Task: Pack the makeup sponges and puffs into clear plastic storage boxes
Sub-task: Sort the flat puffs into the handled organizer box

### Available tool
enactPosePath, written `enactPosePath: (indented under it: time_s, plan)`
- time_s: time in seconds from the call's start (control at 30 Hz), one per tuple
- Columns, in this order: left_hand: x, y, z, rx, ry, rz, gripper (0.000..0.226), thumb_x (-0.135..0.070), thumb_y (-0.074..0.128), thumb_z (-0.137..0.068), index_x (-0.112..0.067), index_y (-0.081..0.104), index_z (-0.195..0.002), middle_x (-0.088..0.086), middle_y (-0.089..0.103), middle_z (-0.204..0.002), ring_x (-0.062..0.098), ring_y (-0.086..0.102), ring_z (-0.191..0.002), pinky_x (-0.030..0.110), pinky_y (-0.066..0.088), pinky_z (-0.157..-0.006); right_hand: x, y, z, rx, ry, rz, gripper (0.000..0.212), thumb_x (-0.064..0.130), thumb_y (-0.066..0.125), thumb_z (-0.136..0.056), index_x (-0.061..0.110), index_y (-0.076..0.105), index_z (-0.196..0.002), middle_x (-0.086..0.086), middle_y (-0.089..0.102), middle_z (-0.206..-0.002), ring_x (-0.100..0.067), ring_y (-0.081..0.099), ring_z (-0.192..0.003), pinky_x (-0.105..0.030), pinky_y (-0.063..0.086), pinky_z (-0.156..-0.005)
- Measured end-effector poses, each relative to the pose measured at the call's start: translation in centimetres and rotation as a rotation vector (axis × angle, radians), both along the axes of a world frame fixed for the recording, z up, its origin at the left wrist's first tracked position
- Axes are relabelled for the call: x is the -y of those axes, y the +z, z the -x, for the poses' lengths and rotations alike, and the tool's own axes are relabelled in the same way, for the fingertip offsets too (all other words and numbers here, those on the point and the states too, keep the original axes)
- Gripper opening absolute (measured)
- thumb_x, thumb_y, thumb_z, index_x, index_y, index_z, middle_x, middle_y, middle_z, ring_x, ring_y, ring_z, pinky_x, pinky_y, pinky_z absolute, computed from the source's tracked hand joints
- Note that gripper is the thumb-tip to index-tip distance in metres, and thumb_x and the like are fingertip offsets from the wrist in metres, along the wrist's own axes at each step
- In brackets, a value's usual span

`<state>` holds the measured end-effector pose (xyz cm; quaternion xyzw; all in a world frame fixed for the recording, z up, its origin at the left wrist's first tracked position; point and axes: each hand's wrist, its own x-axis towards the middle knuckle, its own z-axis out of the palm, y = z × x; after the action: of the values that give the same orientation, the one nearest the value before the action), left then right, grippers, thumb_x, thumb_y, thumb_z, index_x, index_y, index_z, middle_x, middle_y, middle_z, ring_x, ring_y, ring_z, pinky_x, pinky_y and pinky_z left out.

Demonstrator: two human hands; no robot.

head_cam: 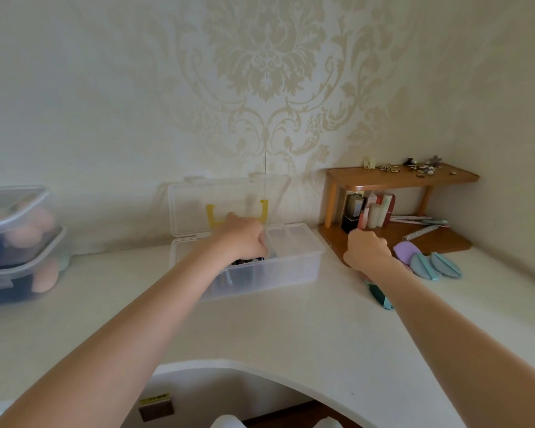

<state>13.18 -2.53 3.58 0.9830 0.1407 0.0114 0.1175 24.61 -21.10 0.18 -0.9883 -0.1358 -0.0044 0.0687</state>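
A clear storage box [291,267] stands open against the wall, its lid [229,196] with a yellow handle leaning back. My left hand [244,237] reaches into the box's left part with fingers curled down over dark items [247,260]; what it holds is hidden. To the right lie a purple puff [405,252] and two blue-green puffs [423,264] [447,265]. My right hand [368,250] hovers just left of them, fingers curled and back to the camera. A teal puff [382,296] and a pink sliver [362,274] show under that wrist.
Two stacked lidded clear boxes [13,242] holding peach sponges stand at the far left. A small wooden shelf [399,177] in the right corner carries trinkets on top and bottles and tubes [371,211] below. The white counter curves in at its front edge [260,366].
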Motion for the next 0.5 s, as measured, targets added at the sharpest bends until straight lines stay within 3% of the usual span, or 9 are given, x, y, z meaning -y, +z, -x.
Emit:
enactPosePath:
  time_s: [0.13, 0.2, 0.27, 0.33, 0.4, 0.5]
  plan:
    - [0.1, -0.2, 0.2, 0.018, -0.016, -0.010, 0.015, -0.019, 0.058, -0.084, -0.014, 0.067, -0.096, 0.001, 0.067, -0.104, 0.028, 0.038, -0.117, 0.036, 0.043, -0.093, 0.0, -0.3, 0.3, 0.043, -0.011, -0.024, 0.027, 0.012, 0.053, -0.093, 0.009, 0.049, -0.120, -0.015, 0.054, -0.120, -0.033, 0.049, -0.114, -0.043, 0.042, -0.098]
    - [-0.2, -0.3, 0.4, 0.040, -0.032, 0.015, 0.015, -0.020, 0.059, -0.084, -0.015, 0.068, -0.096, -0.004, 0.065, -0.095, 0.026, 0.041, -0.117, 0.035, 0.043, -0.095, 0.3, -0.2, 0.4, 0.092, 0.007, -0.034, 0.027, 0.012, 0.054, -0.093, 0.009, 0.049, -0.120, -0.014, 0.057, -0.115, -0.031, 0.054, -0.109, -0.042, 0.044, -0.096]
    - [-0.3, -0.3, 0.7, 0.071, -0.037, 0.057, 0.015, -0.020, 0.060, -0.084, -0.014, 0.069, -0.095, -0.003, 0.064, -0.091, 0.023, 0.047, -0.108, 0.028, 0.044, -0.085, 0.6, 0.2, 0.9, 0.128, 0.046, -0.018, 0.024, 0.013, 0.053, -0.093, 0.007, 0.053, -0.117, -0.013, 0.061, -0.109, -0.028, 0.060, -0.102, -0.037, 0.048, -0.089]
    - [-0.2, -0.2, 0.8, 0.091, -0.043, 0.073, 0.017, -0.018, 0.060, -0.084, -0.010, 0.069, -0.097, 0.003, 0.068, -0.102, 0.022, 0.052, -0.099, 0.016, 0.036, -0.070, 0.5, 0.9, 1.6, 0.186, 0.058, -0.047, 0.021, 0.015, 0.052, -0.094, 0.006, 0.057, -0.113, -0.013, 0.063, -0.105, -0.027, 0.062, -0.096, -0.034, 0.051, -0.079]
    - [0.0, -0.1, 0.9, 0.098, -0.050, 0.051, 0.018, -0.016, 0.058, -0.085, -0.009, 0.069, -0.098, 0.005, 0.068, -0.107, 0.023, 0.057, -0.104, 0.015, 0.033, -0.071, -0.3, 2.6, 2.8, 0.287, 0.057, -0.193, 0.019, 0.020, 0.052, -0.094, 0.006, 0.061, -0.103, -0.012, 0.063, -0.096, -0.027, 0.062, -0.088, -0.032, 0.048, -0.067]
    - [0.0, -0.1, 0.7, 0.069, -0.055, -0.013, 0.012, -0.015, 0.053, -0.086, -0.019, 0.065, -0.084, 0.005, 0.071, -0.103, 0.023, 0.059, -0.106, 0.023, 0.030, -0.089, -2.6, 6.1, 5.0, 0.337, 0.176, -0.559, 0.016, 0.018, 0.057, -0.090, 0.004, 0.061, -0.085, -0.007, 0.059, -0.073, -0.018, 0.054, -0.066, -0.025, 0.041, -0.054]
